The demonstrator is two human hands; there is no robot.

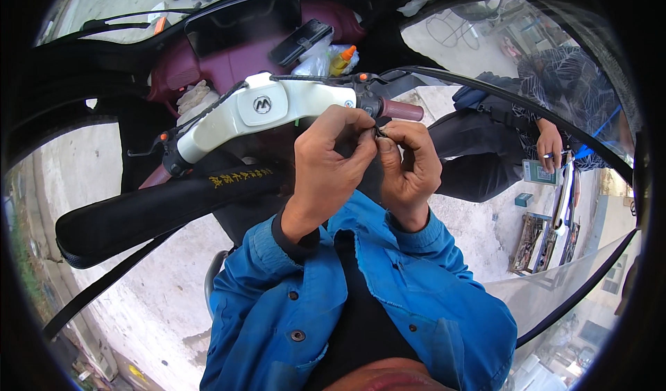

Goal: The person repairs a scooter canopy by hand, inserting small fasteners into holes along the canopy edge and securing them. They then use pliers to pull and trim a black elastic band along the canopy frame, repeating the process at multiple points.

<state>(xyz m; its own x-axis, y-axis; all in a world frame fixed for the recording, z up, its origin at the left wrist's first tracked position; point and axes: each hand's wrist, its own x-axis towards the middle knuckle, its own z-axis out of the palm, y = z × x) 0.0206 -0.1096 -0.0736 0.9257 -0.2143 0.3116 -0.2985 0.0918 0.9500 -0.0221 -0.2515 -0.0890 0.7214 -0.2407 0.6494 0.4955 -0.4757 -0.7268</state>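
Observation:
In front of my chest, my left hand and my right hand meet fingertip to fingertip, both closed in pinches on a small dark piece, too small and covered to make out. They are just in front of the white handlebar cover, close to the maroon right handgrip. A long black padded bag with yellow lettering lies at an angle below the left end of the handlebar.
The maroon dashboard holds a phone-like black object, plastic bags and an orange-capped bottle. Another person in dark trousers is at the right, beside tools on the ground. A windscreen frame curves round the right side.

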